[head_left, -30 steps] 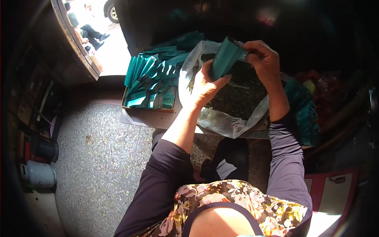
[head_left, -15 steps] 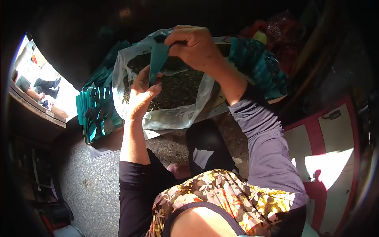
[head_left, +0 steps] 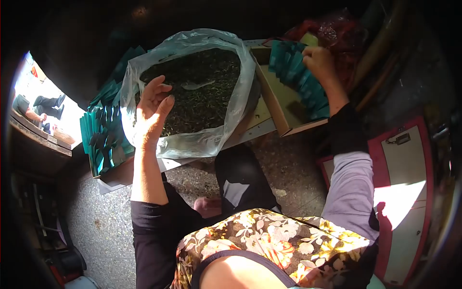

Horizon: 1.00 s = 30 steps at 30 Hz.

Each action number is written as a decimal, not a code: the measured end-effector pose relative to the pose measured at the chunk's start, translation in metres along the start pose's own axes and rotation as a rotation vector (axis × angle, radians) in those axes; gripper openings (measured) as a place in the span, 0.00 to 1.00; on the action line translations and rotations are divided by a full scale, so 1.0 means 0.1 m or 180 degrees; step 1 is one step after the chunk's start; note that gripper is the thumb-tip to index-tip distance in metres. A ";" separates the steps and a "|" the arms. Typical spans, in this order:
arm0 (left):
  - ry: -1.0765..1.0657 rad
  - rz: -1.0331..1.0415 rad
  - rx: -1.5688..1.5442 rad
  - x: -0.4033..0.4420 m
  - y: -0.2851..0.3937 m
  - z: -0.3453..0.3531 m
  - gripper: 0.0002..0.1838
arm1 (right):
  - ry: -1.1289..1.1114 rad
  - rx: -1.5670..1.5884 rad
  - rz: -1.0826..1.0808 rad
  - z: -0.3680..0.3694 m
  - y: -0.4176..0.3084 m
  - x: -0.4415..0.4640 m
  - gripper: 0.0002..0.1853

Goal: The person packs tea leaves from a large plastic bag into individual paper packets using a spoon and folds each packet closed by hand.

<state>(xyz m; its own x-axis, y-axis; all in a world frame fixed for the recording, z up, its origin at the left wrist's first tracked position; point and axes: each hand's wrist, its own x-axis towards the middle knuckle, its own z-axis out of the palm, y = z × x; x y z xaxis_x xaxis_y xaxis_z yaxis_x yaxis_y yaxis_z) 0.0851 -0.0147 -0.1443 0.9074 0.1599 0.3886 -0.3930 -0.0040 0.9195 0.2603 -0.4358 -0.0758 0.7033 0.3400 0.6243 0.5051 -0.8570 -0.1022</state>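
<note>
A clear plastic bag stands wide open, filled with dark green loose leaves. My left hand is over the bag's left rim with its fingers apart and nothing in them. Off to the right, my right hand is at the teal packets in a cardboard box, its fingers bent together; what they hold, if anything, is hidden. More teal packets stand packed in a box left of the bag. A small clear scrap lies on the leaves.
Red plastic bags lie behind the right box. A pink-framed cabinet is at the right. Speckled floor shows at the lower left. Through the opening at the upper left, a seated person is partly visible.
The teal packet is gone from between my hands. My right hand has moved right to the box of packets. My left hand stays by the bag, now empty. The view has turned right.
</note>
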 end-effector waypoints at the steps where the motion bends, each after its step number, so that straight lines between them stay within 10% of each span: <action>1: 0.0002 0.0001 0.0001 0.00 0.00 0.01 0.35 | -0.0154 -0.0152 0.0127 0.08 0.03 -0.07 0.10; 30: -0.0041 -0.0120 0.0435 -0.02 -0.06 0.03 0.27 | -0.0420 -0.0531 0.0704 0.45 0.03 -0.19 0.08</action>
<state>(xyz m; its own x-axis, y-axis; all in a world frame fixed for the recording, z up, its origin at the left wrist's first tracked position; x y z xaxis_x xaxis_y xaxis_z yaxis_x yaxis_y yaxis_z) 0.0858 -0.0184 -0.1505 0.9234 0.1499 0.3535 -0.3355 -0.1326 0.9327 0.2703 -0.4275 -0.1227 0.8515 0.1762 0.4939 0.2511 -0.9639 -0.0890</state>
